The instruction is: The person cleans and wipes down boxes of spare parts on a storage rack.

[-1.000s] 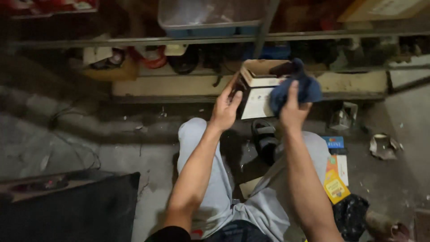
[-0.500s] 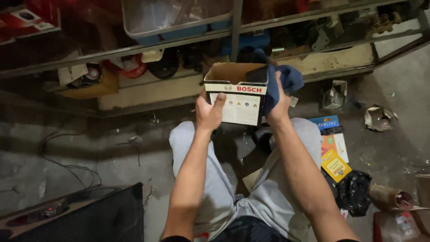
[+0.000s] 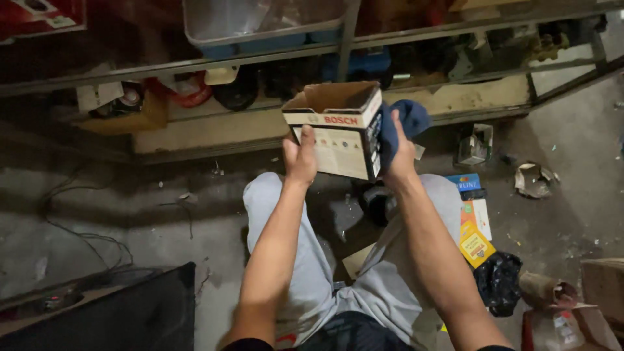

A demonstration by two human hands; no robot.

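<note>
I hold an open-topped cardboard box [image 3: 338, 130], white and brown with printed panels, up in front of me above my knees. My left hand [image 3: 300, 156] grips its near left face, thumb on the front. My right hand [image 3: 400, 156] presses a blue cloth [image 3: 403, 123] against the box's right side. I cannot see inside the box. I am sitting on the floor in light grey trousers.
A low metal shelf rack [image 3: 260, 58] with a clear plastic bin [image 3: 260, 26], a red hose and dark parts stands ahead. On the concrete floor to the right lie flat yellow and blue packages [image 3: 474, 227], a black bag [image 3: 497, 279], crumpled paper and cardboard boxes. A black panel [image 3: 117, 312] lies at lower left.
The box has turned from facing away to showing its printed front, and is now upright between both hands. The blue cloth moved from over the box's top right to its right side.
</note>
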